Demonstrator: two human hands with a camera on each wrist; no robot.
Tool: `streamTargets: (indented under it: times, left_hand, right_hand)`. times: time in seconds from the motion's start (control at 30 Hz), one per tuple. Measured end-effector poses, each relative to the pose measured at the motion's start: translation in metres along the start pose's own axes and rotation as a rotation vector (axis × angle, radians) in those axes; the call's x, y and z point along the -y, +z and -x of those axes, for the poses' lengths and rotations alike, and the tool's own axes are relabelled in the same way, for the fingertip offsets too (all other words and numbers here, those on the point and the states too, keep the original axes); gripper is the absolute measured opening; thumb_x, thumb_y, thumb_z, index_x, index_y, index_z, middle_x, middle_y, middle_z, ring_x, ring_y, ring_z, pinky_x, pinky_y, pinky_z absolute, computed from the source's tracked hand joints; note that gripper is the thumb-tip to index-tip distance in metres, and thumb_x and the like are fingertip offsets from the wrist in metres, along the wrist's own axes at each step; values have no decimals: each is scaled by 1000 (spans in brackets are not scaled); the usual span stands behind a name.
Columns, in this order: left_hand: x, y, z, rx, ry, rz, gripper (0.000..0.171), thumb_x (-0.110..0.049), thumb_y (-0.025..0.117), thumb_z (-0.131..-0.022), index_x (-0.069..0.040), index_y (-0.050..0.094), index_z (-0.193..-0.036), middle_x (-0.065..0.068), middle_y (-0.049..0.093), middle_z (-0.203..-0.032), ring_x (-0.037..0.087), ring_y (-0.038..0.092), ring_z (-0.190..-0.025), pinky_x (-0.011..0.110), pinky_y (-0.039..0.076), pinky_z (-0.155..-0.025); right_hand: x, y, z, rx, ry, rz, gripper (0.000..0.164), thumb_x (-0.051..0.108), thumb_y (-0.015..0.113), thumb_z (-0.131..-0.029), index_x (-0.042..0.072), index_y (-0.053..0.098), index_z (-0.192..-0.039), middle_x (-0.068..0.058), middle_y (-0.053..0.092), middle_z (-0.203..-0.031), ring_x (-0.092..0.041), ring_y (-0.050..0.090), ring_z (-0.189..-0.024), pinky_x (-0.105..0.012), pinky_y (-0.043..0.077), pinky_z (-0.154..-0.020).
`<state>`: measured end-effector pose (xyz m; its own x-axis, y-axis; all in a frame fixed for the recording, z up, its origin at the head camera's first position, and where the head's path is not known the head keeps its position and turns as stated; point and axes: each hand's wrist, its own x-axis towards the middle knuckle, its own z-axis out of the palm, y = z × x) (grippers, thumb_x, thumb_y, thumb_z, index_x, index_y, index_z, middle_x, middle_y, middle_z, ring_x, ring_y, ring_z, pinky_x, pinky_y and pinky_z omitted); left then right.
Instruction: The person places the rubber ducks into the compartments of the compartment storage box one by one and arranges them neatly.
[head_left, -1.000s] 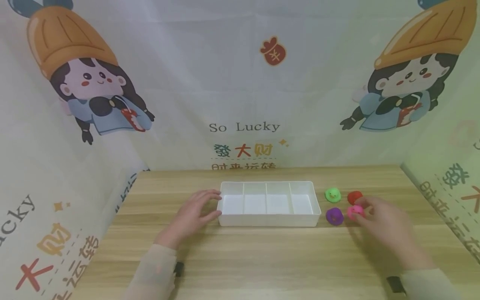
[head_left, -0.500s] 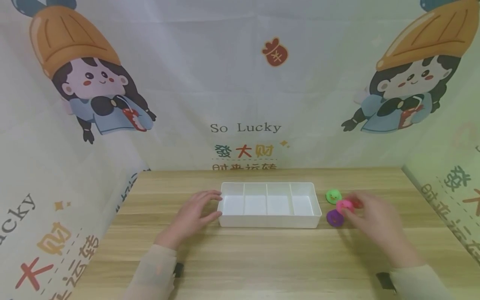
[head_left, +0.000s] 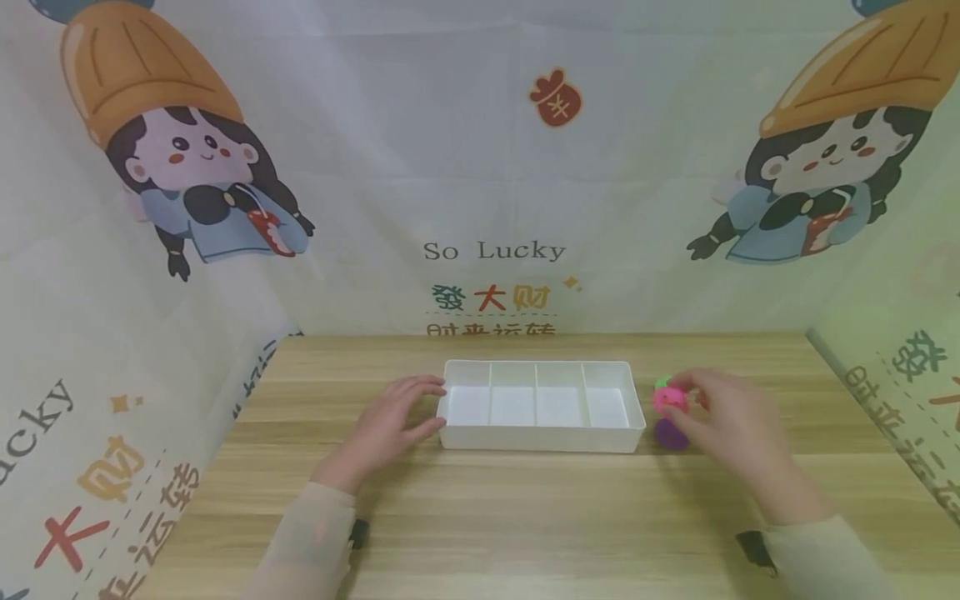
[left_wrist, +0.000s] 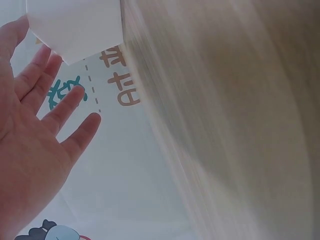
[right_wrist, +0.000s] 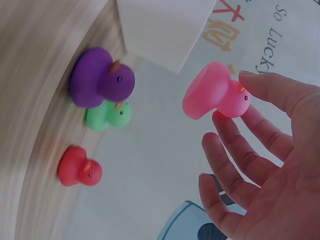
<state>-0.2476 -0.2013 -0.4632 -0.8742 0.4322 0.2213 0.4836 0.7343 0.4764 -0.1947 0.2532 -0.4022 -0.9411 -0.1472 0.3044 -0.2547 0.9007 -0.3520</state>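
My right hand [head_left: 738, 425] pinches a pink rubber duck [right_wrist: 215, 92] by its head between thumb and fingers, lifted off the table. Below it on the table stand a purple rubber duck [right_wrist: 95, 80], a green rubber duck [right_wrist: 107, 116] and a red rubber duck [right_wrist: 77, 167]. In the head view the pink duck and the hand partly cover these three. A white box [head_left: 540, 439] with several compartments lies in the middle. At its left end my left hand [head_left: 386, 429] rests its straight fingertips and thumb against the wall.
The wooden table [head_left: 525, 517] carries the box and ducks. A printed cloth [head_left: 375, 167] with cartoon figures and lettering hangs behind it and along both sides. A black strap piece [head_left: 756, 548] sits under the right sleeve.
My right hand has lifted the pink duck from beside the red duck and carried it left, above the green and purple ducks. The left hand stays at the box's left end.
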Motion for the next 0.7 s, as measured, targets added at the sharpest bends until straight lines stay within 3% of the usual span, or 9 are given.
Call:
streamTargets:
  times: [0.17,0.47,0.7]
  left_hand:
    - [-3,0,-1,5,-4,1,46,-33,73,-96,-14,62,-137,4,53,-155,31,44,-147,57,34,-123]
    - [-6,-2,-2,24,-7,0,47,-32,73,-96,-12,62,-137,6,54,-154,33,43,-147,59,33,-123]
    - [-5,-2,-2,21,-18,18,47,-31,74,-96,-13,62,-137,5,54,-154,32,44,-147,59,33,-123]
  right_hand:
    - [5,6,-1,-15,-1,-14,29,28,80,-88,13,73,-111,-13,77,-110,-37,72,-97,-53,56,-75]
    - [20,17,-7,-33,8,-43,30,30,80,-89,13,73,-113,-8,76,-107,-32,69,-96,-48,56,-75]
    - [32,25,-14,-9,14,-114,30,25,79,-91,11,72,-116,-10,74,-115,-32,69,-98,-47,59,-79]
